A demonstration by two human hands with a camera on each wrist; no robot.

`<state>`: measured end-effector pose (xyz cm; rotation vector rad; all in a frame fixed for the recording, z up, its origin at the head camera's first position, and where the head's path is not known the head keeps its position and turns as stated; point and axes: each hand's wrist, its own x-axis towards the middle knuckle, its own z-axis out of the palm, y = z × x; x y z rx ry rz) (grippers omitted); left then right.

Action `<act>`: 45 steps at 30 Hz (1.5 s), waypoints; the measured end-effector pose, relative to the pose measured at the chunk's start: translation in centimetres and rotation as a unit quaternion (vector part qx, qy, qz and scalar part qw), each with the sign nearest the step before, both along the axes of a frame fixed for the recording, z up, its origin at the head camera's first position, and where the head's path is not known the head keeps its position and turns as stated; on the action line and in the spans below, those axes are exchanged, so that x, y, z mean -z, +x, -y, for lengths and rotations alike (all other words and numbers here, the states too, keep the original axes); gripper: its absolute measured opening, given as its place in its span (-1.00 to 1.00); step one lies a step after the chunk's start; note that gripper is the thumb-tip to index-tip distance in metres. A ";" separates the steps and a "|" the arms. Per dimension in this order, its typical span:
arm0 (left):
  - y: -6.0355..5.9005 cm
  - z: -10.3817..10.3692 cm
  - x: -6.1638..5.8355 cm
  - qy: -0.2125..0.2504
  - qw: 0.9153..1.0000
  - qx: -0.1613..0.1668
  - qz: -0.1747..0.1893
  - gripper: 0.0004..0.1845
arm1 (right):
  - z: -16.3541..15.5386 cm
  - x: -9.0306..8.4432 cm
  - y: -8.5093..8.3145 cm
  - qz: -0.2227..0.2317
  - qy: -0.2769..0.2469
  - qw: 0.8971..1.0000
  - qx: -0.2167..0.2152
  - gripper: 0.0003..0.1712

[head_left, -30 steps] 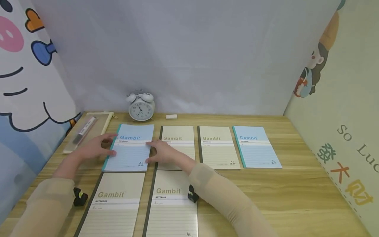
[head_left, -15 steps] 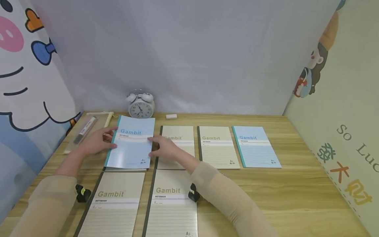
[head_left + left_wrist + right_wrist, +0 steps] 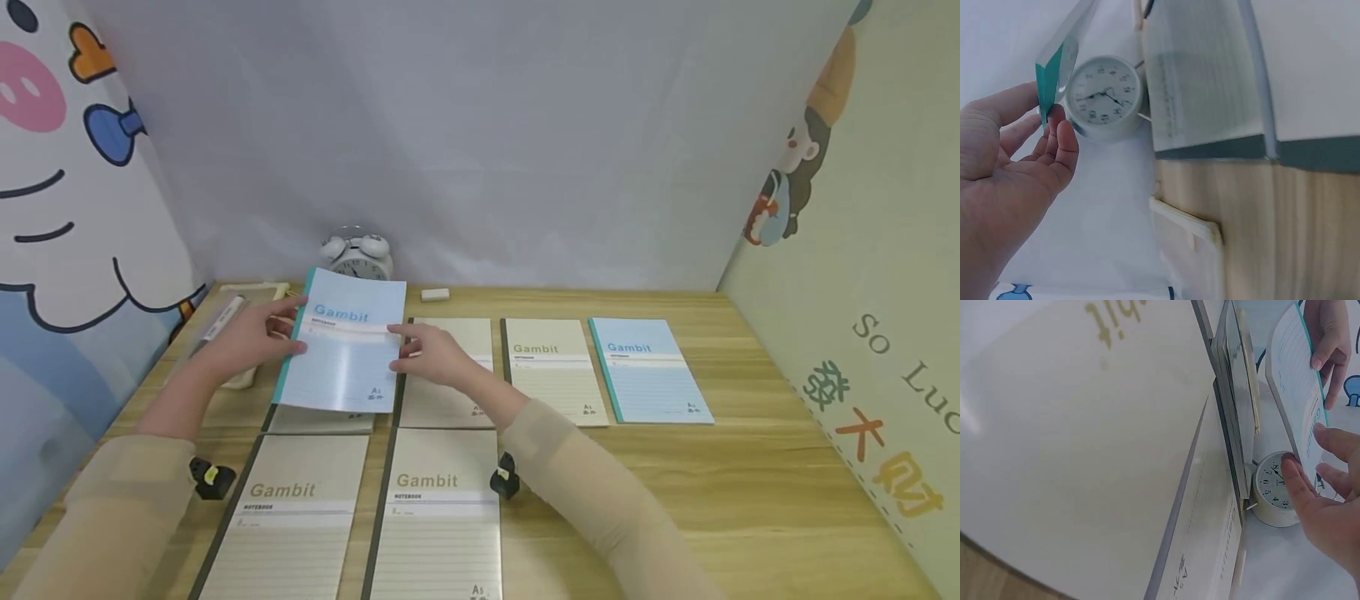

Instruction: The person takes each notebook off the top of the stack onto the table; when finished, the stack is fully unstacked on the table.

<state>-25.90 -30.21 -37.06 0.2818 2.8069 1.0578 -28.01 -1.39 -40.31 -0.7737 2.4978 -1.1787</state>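
You hold the pale blue soft-cover notebook with the teal spine [image 3: 343, 354] lifted off the wooden table [image 3: 750, 467], its far edge tilted up toward the white twin-bell alarm clock [image 3: 358, 252] behind it. Your left hand [image 3: 247, 337] pinches the spine edge between thumb and fingers, and in the left wrist view the teal edge sits in that pinch; your right hand [image 3: 431, 357] clamps the opposite open edge with thumb and fingertips. Keep both pinches level with each other so the thin cover does not sag or flop open between them, and lift the near edge clear before you carry it sideways, since a beige notebook [image 3: 318, 418] lies directly under the grip and could be dragged along. Just right of your right hand lie a second beige notebook [image 3: 448, 392], another beige one [image 3: 551, 371], and beyond it a matching blue notebook [image 3: 647, 371]; toward you from the grip sit two larger-looking beige notebooks [image 3: 288, 521]. Both forearms reach forward in tan sleeves, wrists low over the table, palms turned inward to face each other across the cover.
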 end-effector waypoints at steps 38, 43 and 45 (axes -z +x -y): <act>3.7 -12.1 -6.6 0.033 0.995 0.014 -0.096 -0.26 | -12.9 -6.9 1.6 -0.007 -0.089 0.995 0.047 -0.29; 4.3 -13.6 -6.9 0.038 0.994 0.028 -0.100 -0.24 | -14.8 -7.6 2.5 0.000 -0.107 0.994 0.034 -0.23; 4.6 -14.2 -7.0 0.039 0.994 0.035 -0.100 -0.22 | -15.4 -7.6 2.7 -0.010 -0.106 0.994 0.021 -0.21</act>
